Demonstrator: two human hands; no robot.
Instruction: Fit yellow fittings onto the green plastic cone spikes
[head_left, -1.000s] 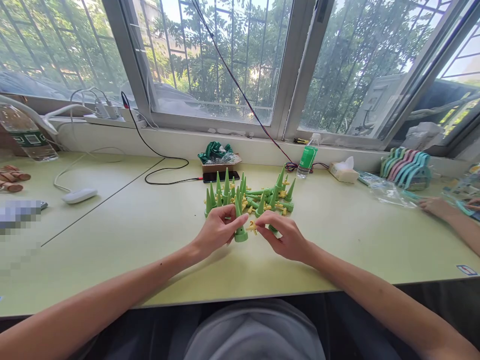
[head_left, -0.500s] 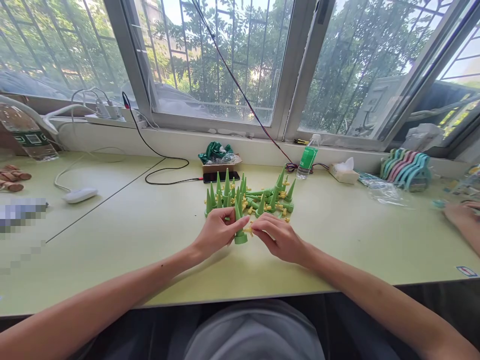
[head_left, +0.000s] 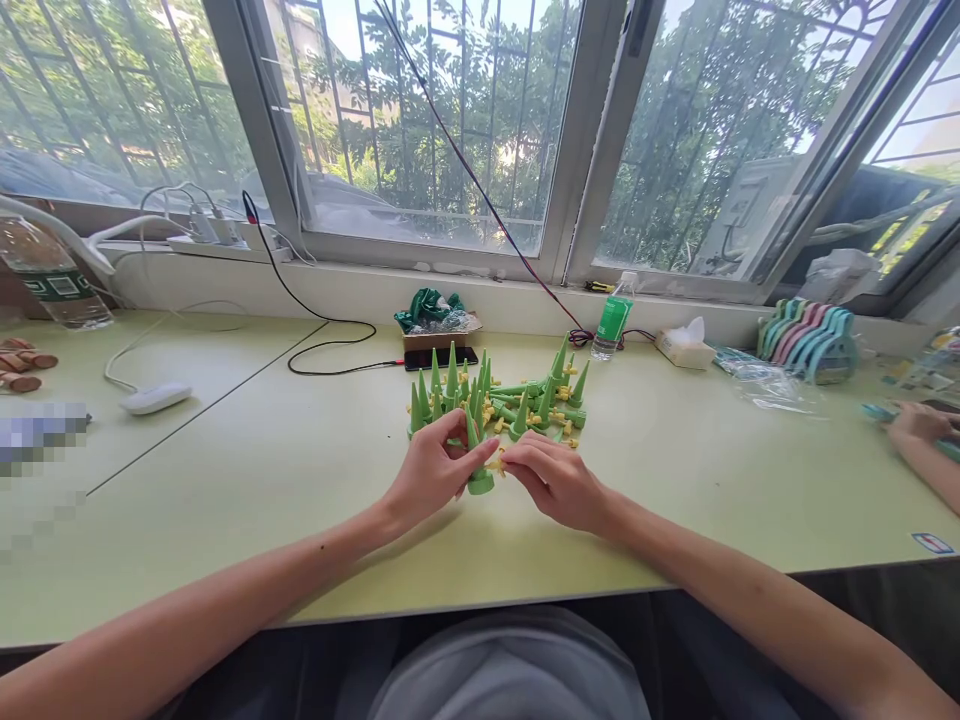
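Note:
My left hand point(head_left: 426, 465) is closed around a green plastic watering spike point(head_left: 481, 484), its pointed end up and its wider round base showing below the fingers. At the side of this spike, a small yellow valve point(head_left: 496, 463) sits between the thumb and fingertips of my right hand point(head_left: 561, 482). My fingers partly cover the valve, so how it joins the spike cannot be made out. Just beyond both hands lies a pile of similar green spikes point(head_left: 452, 378) with yellow valves, some standing and others on their sides.
Behind the pile are a phone point(head_left: 441, 358) on a cable and a small cardboard box point(head_left: 435, 337). A water bottle point(head_left: 613, 318), tissue pack point(head_left: 685, 344) and pastel hangers point(head_left: 807, 338) line the back right. Another person's hand point(head_left: 919, 425) is at the far right.
Both hands stay in nearly the same place with the spike and valve. The right fingers have shifted slightly around the valve, and the view has moved a little.

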